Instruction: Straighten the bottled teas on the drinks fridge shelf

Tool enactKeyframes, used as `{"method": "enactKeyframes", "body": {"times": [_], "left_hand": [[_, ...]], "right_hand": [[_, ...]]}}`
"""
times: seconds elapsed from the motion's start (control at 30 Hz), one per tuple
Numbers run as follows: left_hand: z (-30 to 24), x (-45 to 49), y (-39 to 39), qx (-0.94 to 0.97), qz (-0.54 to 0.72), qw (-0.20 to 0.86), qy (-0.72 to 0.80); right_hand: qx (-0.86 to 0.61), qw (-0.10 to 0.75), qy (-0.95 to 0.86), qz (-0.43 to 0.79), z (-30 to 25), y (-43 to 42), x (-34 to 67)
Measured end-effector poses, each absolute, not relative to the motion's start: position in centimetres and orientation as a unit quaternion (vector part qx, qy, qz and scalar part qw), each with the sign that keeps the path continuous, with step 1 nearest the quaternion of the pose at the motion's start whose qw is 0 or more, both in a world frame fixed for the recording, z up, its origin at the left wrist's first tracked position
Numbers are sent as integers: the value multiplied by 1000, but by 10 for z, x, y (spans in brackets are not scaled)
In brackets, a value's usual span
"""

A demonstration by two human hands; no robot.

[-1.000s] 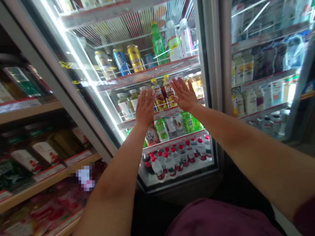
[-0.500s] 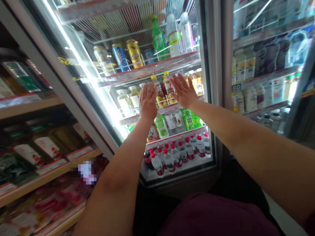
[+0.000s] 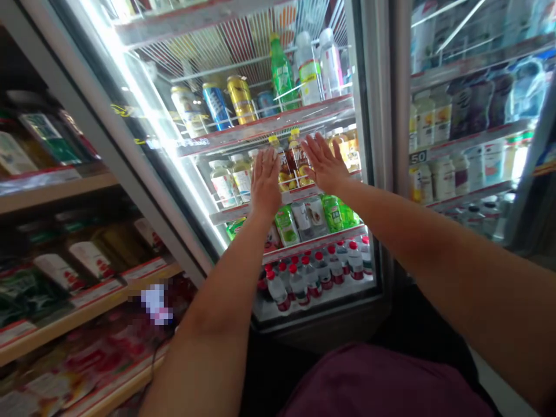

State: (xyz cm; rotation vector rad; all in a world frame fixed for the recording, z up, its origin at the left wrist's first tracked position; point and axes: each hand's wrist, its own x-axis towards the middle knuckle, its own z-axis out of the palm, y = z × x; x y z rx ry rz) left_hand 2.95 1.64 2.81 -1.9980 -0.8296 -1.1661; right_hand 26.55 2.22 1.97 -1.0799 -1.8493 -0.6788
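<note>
Both arms stretch forward toward a lit drinks fridge. My left hand (image 3: 266, 182) is open, fingers straight and close together, with nothing in it. Palm outward and fingers spread, my right hand (image 3: 325, 165) is also open and holds nothing. Between the hands stand dark bottles with yellow caps (image 3: 296, 159) on the middle shelf. White-labelled bottles (image 3: 223, 184) are left of my left hand. Below the hands is a row of green and pale drinks (image 3: 286, 226). Whether either palm touches the glass or a bottle, I cannot tell.
Red-capped water bottles (image 3: 299, 284) fill the fridge bottom. Cans (image 3: 241, 99) and a green bottle (image 3: 282, 72) stand on the shelf above. Wooden shelves (image 3: 99, 179) with bottles are on the left. The fridge frame (image 3: 382, 116) separates a second stocked fridge (image 3: 473, 110) on the right.
The view has shifted slightly, so the shelves and my left hand appear a little farther right and lower. Both hands keep the same open pose.
</note>
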Motion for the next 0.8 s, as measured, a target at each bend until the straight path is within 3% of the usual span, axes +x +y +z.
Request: {"method": "enactKeyframes", "body": {"times": [0.23, 0.4, 0.6, 0.8], "left_hand": [[31, 21, 13, -804, -399, 333, -289], [52, 20, 12, -768, -455, 327, -311], [22, 29, 6, -791, -421, 311, -318], [50, 20, 1, -780, -412, 325, -342]], "right_hand": [[-433, 494, -703, -272, 28, 14, 251], [-446, 541, -669, -246, 38, 28, 236], [-440, 519, -690, -246, 37, 38, 241], [-520, 445, -686, -247, 44, 11, 237]]}}
